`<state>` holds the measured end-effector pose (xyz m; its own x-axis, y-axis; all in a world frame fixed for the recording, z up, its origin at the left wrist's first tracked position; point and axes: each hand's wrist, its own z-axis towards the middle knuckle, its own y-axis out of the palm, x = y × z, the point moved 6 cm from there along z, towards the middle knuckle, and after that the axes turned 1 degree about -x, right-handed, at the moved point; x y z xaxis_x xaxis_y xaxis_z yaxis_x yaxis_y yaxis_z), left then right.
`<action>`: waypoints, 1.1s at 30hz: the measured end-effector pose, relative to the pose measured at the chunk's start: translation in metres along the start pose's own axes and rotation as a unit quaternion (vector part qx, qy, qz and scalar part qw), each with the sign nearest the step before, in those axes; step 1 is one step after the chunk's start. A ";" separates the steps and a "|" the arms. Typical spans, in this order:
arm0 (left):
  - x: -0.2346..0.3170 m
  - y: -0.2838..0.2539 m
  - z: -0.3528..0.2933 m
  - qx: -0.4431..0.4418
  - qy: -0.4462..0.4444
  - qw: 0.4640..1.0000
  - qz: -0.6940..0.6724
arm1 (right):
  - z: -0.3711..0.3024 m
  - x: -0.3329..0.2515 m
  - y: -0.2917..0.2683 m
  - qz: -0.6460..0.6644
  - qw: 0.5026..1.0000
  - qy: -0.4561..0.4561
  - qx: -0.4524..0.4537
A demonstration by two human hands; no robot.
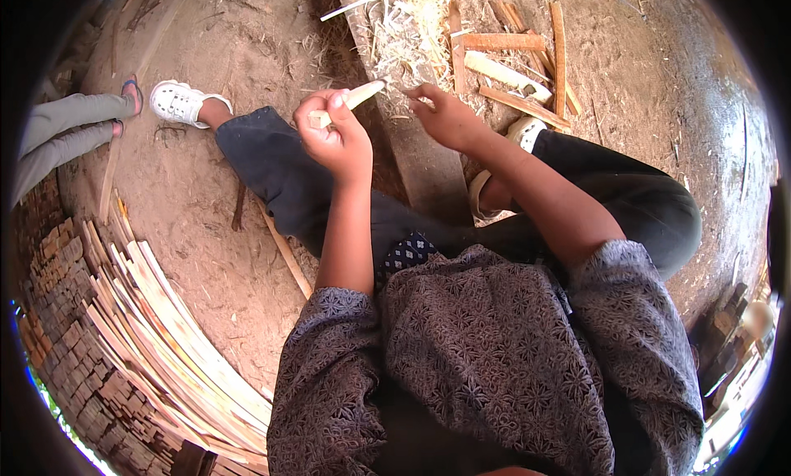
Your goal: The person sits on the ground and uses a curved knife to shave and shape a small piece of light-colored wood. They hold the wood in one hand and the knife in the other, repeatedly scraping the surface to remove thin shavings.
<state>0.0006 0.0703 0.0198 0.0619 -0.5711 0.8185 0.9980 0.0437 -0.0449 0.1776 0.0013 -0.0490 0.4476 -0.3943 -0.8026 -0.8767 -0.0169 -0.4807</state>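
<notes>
My left hand (338,138) is closed around a pale wooden stick (362,93). One squared end shows by my fingers, and the other end narrows to a dark tip pointing right. My right hand (445,118) is just right of that tip, its fingers bent together in a pinch. A small, thin shape seems to lie between those fingers and the tip, too blurred to name. Both hands are raised over a long wooden plank (432,171) that runs between my legs. Pale wood shavings (404,31) are heaped on its far part.
Several cut wood pieces (503,42) lie crossed on the dirt floor beyond my right hand. Long wooden strips (165,303) and stacked wood blocks (82,369) fill the lower left. Another person's legs (74,126) reach in at the far left. Dark timber (725,328) sits at the right.
</notes>
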 end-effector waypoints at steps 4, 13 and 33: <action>0.002 -0.006 -0.002 0.066 -0.054 0.996 -0.031 | -0.009 -0.031 0.000 0.009 0.997 0.071 -0.034; 0.003 -0.001 -0.008 0.018 -0.005 1.000 0.006 | -0.012 -0.016 0.009 -0.030 0.997 0.075 0.000; -0.038 -0.063 0.002 0.062 -0.278 0.930 -0.233 | -0.003 0.010 -0.024 0.267 0.952 0.148 -0.017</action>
<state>-0.0646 0.0915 -0.0074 -0.4261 -0.0413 0.9037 0.9042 0.0109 0.4269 0.2024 -0.0051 -0.0439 -0.1294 -0.5969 -0.7918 -0.9726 0.2320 -0.0160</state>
